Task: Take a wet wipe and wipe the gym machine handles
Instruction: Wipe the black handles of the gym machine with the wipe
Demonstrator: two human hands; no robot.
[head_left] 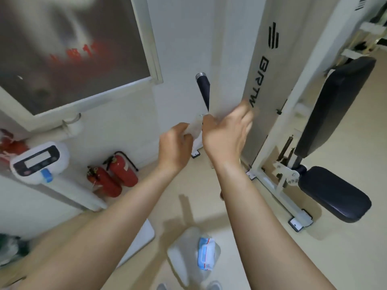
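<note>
Left hand [174, 147] grasping wet wipe [195, 128], right hand [226, 136] by black handle [203, 88], fingers [244, 114] blurred, grip unclear

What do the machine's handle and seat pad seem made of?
The handle looks like a matte black rubber or foam grip, with a shiny metal end cap. The seat pad seems padded vinyl or faux leather: dark, slightly glossy, rounded edges.

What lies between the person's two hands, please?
In the head view, a white wet wipe spans the gap, gripped by the left hand and reaching the right hand, just below the black handle.
</note>
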